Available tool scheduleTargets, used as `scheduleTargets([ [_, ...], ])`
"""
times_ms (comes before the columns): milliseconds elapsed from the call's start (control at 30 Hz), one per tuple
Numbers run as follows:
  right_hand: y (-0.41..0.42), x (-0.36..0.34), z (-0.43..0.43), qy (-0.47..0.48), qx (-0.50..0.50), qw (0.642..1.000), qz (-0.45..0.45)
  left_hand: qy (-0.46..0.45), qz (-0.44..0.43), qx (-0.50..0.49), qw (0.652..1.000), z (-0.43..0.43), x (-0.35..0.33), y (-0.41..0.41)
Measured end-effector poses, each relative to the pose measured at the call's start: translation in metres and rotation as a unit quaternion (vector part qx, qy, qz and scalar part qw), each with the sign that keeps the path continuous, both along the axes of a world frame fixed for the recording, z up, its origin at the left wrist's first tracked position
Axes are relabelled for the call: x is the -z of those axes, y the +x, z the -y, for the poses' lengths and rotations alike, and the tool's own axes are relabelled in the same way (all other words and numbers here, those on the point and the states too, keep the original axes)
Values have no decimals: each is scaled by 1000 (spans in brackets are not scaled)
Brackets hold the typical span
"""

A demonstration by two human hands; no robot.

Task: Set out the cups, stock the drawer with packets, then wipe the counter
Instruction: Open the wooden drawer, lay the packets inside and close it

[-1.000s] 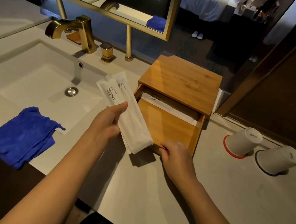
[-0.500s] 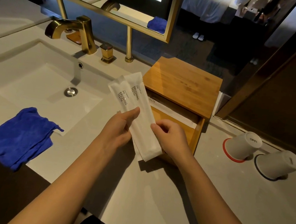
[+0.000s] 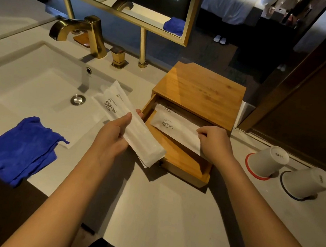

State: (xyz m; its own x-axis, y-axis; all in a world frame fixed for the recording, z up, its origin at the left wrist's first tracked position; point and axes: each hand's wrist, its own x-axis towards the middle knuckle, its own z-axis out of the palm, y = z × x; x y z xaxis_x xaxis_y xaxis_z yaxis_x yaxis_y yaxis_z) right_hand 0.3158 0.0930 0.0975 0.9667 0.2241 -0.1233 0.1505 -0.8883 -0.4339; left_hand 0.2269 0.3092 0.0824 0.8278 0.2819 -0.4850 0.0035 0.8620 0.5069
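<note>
At the far left a blue cloth point(image 3: 19, 149) lies crumpled on the tabletop point(image 3: 156, 211) beside the sink point(image 3: 39, 78), untouched, so the wiping seems not yet begun. Next comes the left hand point(image 3: 112, 137), its fingers point(image 3: 139, 113) clamped around a small stack of white packets point(image 3: 129, 122) marked "BRUSHING TEETH"; the stack is held in the air, slanting from above the sink's edge down to the near left corner of the wooden drawer point(image 3: 176, 158). The drawer stands pulled out from its wooden box point(image 3: 199, 91). Inside it one packet point(image 3: 176, 126) lies slantwise, with the end of another showing behind it under the box. The right hand point(image 3: 215, 143) has its fingers pinched on the right end of that front packet, apparently setting it down on the drawer floor. Further right two white cups point(image 3: 267, 161) sit upside down on round coasters, one rimmed red, one blue, so the cups look set out. By my judgement the stocking is midway: some packets are in, the left hand's stack remains, then closing the drawer and wiping.
</note>
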Motion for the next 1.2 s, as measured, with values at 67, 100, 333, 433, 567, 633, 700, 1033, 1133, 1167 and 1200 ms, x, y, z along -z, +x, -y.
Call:
scheduleTargets([
  [67,4,5,-4,-34,0,999,20,-7,4,-3,1000,0,-1,1],
  [100,6,7,-8,-47,-3,998,38,-3,4,-2,1000,0,-2,1],
  [333,10,22,-22,-68,-32,982,175,6,6,-9,1000,0,0,0],
  [433,7,31,-19,-64,-40,978,196,5,7,-11,1000,-1,1,0],
  [567,7,36,-22,-97,-45,972,207,16,2,-12,1000,1,1,3],
  [633,9,37,-24,-126,-48,971,197,24,2,-6,1000,3,0,4],
  [700,9,38,-26,-157,-44,970,183,32,3,-3,999,4,-1,4],
  [1033,0,51,-16,-87,-235,959,130,33,5,0,999,0,-2,3],
  [1133,2,58,-13,-123,-284,949,62,34,3,3,999,3,-2,4],
  [1167,3,60,-12,-131,-287,947,51,36,3,5,999,4,-2,4],
  [1200,4,61,-12,-134,-286,948,46,41,3,7,999,6,-3,4],
])
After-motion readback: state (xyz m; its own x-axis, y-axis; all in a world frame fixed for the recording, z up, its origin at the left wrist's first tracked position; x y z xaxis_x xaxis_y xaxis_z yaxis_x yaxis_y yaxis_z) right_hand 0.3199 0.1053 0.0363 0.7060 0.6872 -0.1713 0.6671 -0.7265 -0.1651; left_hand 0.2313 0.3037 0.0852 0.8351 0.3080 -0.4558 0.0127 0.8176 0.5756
